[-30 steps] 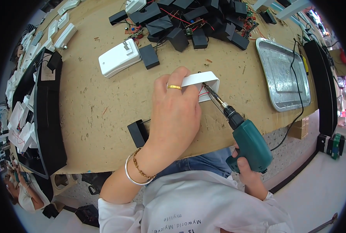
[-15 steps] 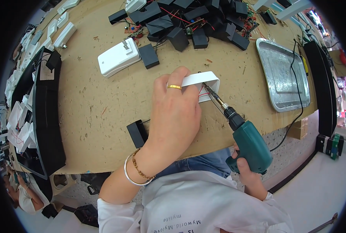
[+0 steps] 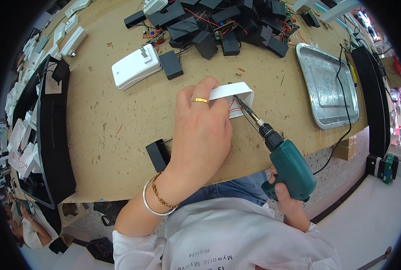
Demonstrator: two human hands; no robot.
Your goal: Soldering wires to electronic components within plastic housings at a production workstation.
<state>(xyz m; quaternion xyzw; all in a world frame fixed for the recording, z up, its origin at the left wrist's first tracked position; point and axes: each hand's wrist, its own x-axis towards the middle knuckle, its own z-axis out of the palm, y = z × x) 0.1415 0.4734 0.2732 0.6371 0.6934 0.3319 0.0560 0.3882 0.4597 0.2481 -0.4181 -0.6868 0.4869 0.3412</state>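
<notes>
At frame centre the left hand (image 3: pixel 200 130) clamps an open white plastic casing (image 3: pixel 236 92) steady on the brown fibreboard bench (image 3: pixel 119 130) while the right hand (image 3: pixel 288 200) grips a teal electric screwdriver (image 3: pixel 286 164), bit angled inside.

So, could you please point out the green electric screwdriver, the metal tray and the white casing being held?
green electric screwdriver (image 3: pixel 291 168), head view, on its body.
metal tray (image 3: pixel 328 83), head view, on its bare floor.
white casing (image 3: pixel 236 91), head view, on its top wall.
</notes>
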